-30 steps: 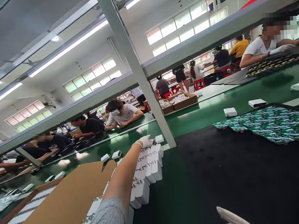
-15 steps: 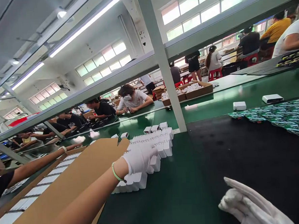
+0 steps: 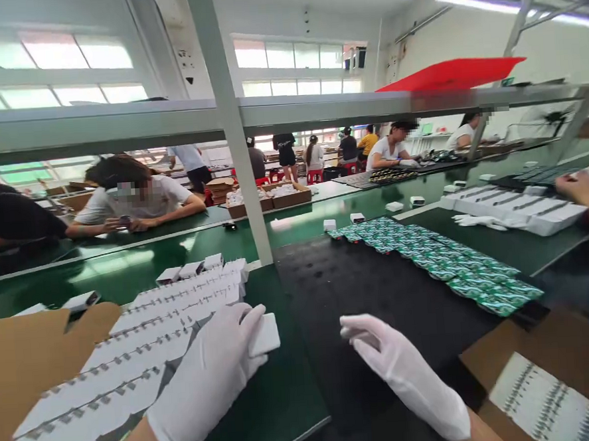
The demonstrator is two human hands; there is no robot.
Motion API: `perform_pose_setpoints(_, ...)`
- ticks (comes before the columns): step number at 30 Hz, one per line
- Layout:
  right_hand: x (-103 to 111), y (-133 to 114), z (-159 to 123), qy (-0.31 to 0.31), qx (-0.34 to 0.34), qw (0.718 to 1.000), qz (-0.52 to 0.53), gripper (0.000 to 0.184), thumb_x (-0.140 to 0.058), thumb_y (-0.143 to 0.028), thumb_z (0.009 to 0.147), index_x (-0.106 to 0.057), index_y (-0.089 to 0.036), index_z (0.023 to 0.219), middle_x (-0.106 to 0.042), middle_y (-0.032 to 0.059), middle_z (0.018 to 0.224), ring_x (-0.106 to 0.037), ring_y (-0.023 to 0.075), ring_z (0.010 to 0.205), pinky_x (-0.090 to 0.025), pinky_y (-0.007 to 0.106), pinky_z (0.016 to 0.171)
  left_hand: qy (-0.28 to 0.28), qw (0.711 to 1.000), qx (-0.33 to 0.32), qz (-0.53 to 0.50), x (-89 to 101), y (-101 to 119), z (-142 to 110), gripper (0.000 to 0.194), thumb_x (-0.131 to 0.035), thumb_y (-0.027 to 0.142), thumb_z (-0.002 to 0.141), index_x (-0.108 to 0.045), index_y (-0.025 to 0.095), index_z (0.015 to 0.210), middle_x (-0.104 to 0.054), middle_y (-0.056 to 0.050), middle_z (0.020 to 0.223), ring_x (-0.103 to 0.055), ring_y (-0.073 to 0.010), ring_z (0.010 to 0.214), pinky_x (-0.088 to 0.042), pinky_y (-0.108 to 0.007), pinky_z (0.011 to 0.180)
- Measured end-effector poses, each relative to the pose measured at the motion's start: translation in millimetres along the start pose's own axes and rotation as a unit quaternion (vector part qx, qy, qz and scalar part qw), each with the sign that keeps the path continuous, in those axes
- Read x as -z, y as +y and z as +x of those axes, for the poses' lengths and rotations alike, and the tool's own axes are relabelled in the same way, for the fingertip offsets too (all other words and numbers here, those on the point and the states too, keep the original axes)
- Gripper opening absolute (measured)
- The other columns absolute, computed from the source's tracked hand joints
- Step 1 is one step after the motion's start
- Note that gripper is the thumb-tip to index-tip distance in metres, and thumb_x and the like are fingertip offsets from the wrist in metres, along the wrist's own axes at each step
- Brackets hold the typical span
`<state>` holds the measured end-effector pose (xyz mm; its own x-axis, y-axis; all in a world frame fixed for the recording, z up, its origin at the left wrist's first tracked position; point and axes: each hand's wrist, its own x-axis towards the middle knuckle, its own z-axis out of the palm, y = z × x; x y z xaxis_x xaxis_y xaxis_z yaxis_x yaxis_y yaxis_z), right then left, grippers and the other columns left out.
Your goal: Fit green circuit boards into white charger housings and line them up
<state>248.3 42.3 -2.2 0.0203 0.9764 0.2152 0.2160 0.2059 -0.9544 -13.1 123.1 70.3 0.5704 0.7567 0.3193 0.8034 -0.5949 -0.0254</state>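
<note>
My left hand (image 3: pixel 208 372), in a white glove, is closed round a small white plastic casing (image 3: pixel 266 334) above the green worktop (image 3: pixel 270 398). Just left of it stand rows of similar white housings (image 3: pixel 117 348) with small metal tabs along their tops. My right hand (image 3: pixel 398 370), gloved too, hovers over the black mat (image 3: pixel 311 279). Its fingers are stretched out and slightly curved, the thumb side towards the left hand, with nothing seen in them. Beyond it, overlapping green circuit boards (image 3: pixel 426 252) cover the mat's right side.
A cardboard sheet (image 3: pixel 28 356) lies at the left. An open carton (image 3: pixel 496 341) with white tabbed parts sits lower right. A metal post (image 3: pixel 240 150) rises ahead, joined to a crossbar. Another person's hand (image 3: pixel 576 186) works at the right, near a white tray (image 3: pixel 549 221).
The view has swung right and levelled out. My left hand, earlier over the rows of housings, now holds one casing beside them. My right hand has shifted over the mat, its fingers pointing left.
</note>
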Motion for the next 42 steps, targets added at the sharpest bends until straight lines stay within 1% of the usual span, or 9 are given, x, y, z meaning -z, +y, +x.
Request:
perform_pose_setpoints(1, 13, 1, 9, 0.025, 0.007, 0.991, -0.134, 0.027, -0.053, -0.03, 0.092, -0.061, -0.02, 0.116, -0.068, 0.0061, 0.102, -0.065, 0.0199, 0.092, -0.053, 0.035, 0.087, 0.006, 1.0, -0.014, -0.013, -8.1, 8, 0, 0.044, -0.068, 0.02, 0.074, -0.057, 0.02, 0.117, -0.059, -0.012, 0.108, -0.057, -0.0305, 0.097, -0.049, -0.046, 0.085)
perform_pose_setpoints(3, 42, 5, 38, 0.075, 0.013, 0.926, -0.37, 0.035, -0.058, -0.026, 0.088, -0.058, -0.019, 0.122, -0.061, 0.0085, 0.123, -0.059, 0.0217, 0.109, -0.046, 0.035, 0.098, -0.005, 0.998, -0.026, -0.056, -25.3, 26, 1, 0.052, -0.068, 0.025, 0.076, -0.052, 0.02, 0.125, -0.055, -0.012, 0.113, -0.056, -0.029, 0.098, -0.05, -0.044, 0.086)
perform_pose_setpoints(7, 106, 26, 113, 0.147, -0.053, 0.838, -0.523, 0.036, -0.061, -0.025, 0.087, -0.059, -0.008, 0.118, -0.055, 0.0187, 0.126, -0.049, 0.0307, 0.121, -0.037, 0.047, 0.104, -0.076, 0.988, -0.002, -0.134, -53.3, 47, 9, 0.046, -0.071, 0.033, 0.074, -0.057, 0.018, 0.116, -0.055, -0.01, 0.109, -0.057, -0.027, 0.095, -0.05, -0.042, 0.087)
perform_pose_setpoints(9, 133, 38, 143, 0.155, -0.087, 0.796, -0.578, 0.031, -0.063, -0.029, 0.088, -0.059, -0.014, 0.115, -0.055, 0.0123, 0.126, -0.051, 0.0284, 0.118, -0.041, 0.051, 0.1, -0.101, 0.982, 0.01, -0.16, -61.2, 45, 11, 0.045, -0.07, 0.032, 0.074, -0.058, 0.017, 0.115, -0.055, -0.01, 0.11, -0.056, -0.0266, 0.097, -0.049, -0.04, 0.089)
perform_pose_setpoints(15, 171, 61, 182, 0.101, -0.088, 0.731, -0.669, 0.029, -0.06, -0.034, 0.091, -0.06, -0.016, 0.113, -0.057, 0.0091, 0.124, -0.055, 0.0255, 0.113, -0.045, 0.049, 0.096, -0.097, 0.973, 0.048, -0.203, -68.9, 27, 8, 0.043, -0.069, 0.029, 0.073, -0.059, 0.015, 0.112, -0.053, -0.01, 0.11, -0.054, -0.0254, 0.099, -0.047, -0.039, 0.091)
perform_pose_setpoints(19, 175, 73, 185, 0.066, -0.05, 0.727, -0.682, 0.026, -0.059, -0.032, 0.092, -0.06, -0.017, 0.113, -0.059, 0.0085, 0.121, -0.058, 0.0235, 0.108, -0.048, 0.047, 0.093, -0.093, 0.973, 0.032, -0.21, -72.1, 25, 10, 0.043, -0.069, 0.031, 0.072, -0.06, 0.016, 0.111, -0.052, -0.01, 0.109, -0.054, -0.0263, 0.097, -0.048, -0.04, 0.089)
perform_pose_setpoints(29, 179, 99, 182, 0.093, -0.003, 0.749, -0.656, 0.024, -0.056, -0.03, 0.094, -0.06, -0.017, 0.113, -0.061, 0.0079, 0.116, -0.061, 0.0204, 0.1, -0.052, 0.041, 0.087, -0.099, 0.971, 0.028, -0.215, -73.0, 25, 13, 0.046, -0.07, 0.031, 0.073, -0.059, 0.017, 0.115, -0.053, -0.01, 0.11, -0.055, -0.027, 0.097, -0.048, -0.04, 0.089)
perform_pose_setpoints(38, 172, 89, 177, 0.16, 0.028, 0.779, -0.606, 0.022, -0.056, -0.03, 0.094, -0.061, -0.016, 0.109, -0.061, 0.0077, 0.115, -0.061, 0.0206, 0.101, -0.051, 0.042, 0.088, -0.084, 0.976, 0.014, -0.198, -75.0, 24, 9, 0.046, -0.069, 0.032, 0.075, -0.058, 0.017, 0.116, -0.054, -0.009, 0.11, -0.055, -0.0266, 0.098, -0.049, -0.04, 0.09)
perform_pose_setpoints(42, 162, 76, 168, 0.13, 0.035, 0.807, -0.575, 0.02, -0.056, -0.03, 0.094, -0.062, -0.016, 0.107, -0.063, 0.0071, 0.112, -0.061, 0.0206, 0.101, -0.051, 0.043, 0.089, -0.082, 0.978, 0.009, -0.194, -74.1, 25, 10, 0.043, -0.068, 0.031, 0.075, -0.059, 0.016, 0.114, -0.054, -0.009, 0.108, -0.057, -0.0262, 0.094, -0.05, -0.04, 0.087)
